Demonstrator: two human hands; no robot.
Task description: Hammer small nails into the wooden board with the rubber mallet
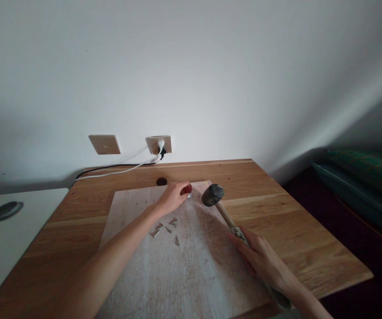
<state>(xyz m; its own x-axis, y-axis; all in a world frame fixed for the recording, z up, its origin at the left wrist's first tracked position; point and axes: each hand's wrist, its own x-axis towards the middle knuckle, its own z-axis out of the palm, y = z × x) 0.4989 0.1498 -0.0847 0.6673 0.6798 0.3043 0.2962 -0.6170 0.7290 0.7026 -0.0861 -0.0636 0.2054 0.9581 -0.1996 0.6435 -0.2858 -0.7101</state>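
My right hand (260, 254) is wrapped round the handle of a rubber mallet (226, 215), whose black head is raised at the upper right part of a pale wooden board (151, 274). To the left of that head, my left hand (175, 196) is pinched closed near the board's far edge. A small light bit shows at its fingertips, but what it is cannot be made out. Several small metal nails (157, 229) lie scattered on the board below the left hand. A row of small dark dots (146, 202) marks the board left of this hand.
The board rests on a wooden desktop (310, 239) with a round cable hole (161, 181) near the wall. Behind it, a white plug (161, 144) sits in a wall socket, with cords (121, 170) running left. A white surface (28, 235) adjoins at left; green fabric (370, 177) lies at right.
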